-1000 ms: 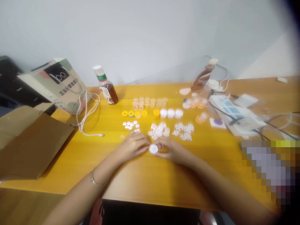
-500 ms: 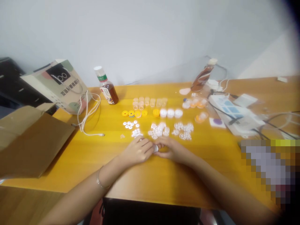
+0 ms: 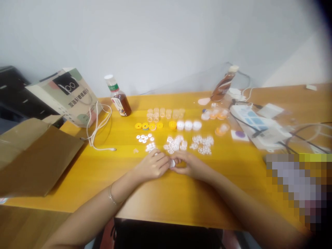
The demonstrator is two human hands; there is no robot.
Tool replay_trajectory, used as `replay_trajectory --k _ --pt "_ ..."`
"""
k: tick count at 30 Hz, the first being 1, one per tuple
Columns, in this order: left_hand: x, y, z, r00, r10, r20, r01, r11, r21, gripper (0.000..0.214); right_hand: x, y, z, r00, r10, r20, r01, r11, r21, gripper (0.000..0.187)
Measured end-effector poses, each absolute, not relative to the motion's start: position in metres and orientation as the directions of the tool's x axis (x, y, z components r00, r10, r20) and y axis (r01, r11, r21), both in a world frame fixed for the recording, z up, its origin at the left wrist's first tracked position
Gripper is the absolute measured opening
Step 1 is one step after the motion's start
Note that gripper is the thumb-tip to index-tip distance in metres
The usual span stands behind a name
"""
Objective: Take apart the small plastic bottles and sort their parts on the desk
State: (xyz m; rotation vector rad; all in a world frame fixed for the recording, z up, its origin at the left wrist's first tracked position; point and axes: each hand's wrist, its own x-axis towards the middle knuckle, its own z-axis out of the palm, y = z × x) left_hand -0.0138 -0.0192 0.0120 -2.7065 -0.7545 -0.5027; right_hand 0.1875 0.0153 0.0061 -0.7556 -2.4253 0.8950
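Near the middle of the table, my left hand [image 3: 156, 166] and my right hand [image 3: 190, 165] meet fingertip to fingertip. Both are closed on a small white piece [image 3: 172, 163], mostly covered by the fingers, so its exact kind does not show. Just beyond them lie small white parts [image 3: 150, 147], a pile of white openwork wheel-like pieces [image 3: 176, 143] and a second such pile [image 3: 204, 144]. White round discs [image 3: 145, 138] are farther left. Behind these runs a row of yellow round pieces [image 3: 152, 126] and white round pieces [image 3: 188, 125], then clear little cups [image 3: 162, 113].
A cardboard box [image 3: 33, 155], a paper bag [image 3: 72, 97] and a white cable [image 3: 97, 124] occupy the left. One drink bottle [image 3: 119, 100] stands at the back left, another bottle [image 3: 224, 84] at the back right. A power strip [image 3: 256, 128] with cords lies right, near orange-and-clear pieces [image 3: 216, 114].
The view has shifted very slightly. Both hands stay together around the white piece, with hardly any visible movement.
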Motion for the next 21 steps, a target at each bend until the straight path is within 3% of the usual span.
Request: replay_trajectory --k 5,11,15,19,21 --pt "-0.0151 -0.0166 0.0061 0.791 0.456 0.408 0.552 -0.820 -0.154 0.014 0.1869 0.0147 0.0084 -0.754 0.625 0.203 0.343 0.638 -0.689 0.005" --pt "-0.0132 -0.0168 0.0030 0.703 0.568 0.428 0.620 -0.784 0.023 0.016 0.1874 0.0145 0.0101 -0.757 0.627 0.185 0.348 0.626 -0.698 0.005" --pt "-0.0111 -0.0154 0.0053 0.597 0.691 0.408 0.630 -0.718 0.295 0.016 0.1880 0.0144 0.0109 -0.763 0.620 0.181 0.342 0.625 -0.702 0.006" --pt "-0.0105 -0.0129 0.0051 0.459 0.807 0.371 0.492 -0.578 0.651 0.016 0.1881 0.0140 0.0119 -0.758 0.624 0.190 0.335 0.623 -0.707 0.007" --pt "-0.0109 -0.0124 0.0050 0.411 0.849 0.334 0.423 -0.501 0.755 0.017 0.1881 0.0140 0.0116 -0.753 0.631 0.187 0.340 0.616 -0.711 0.009"
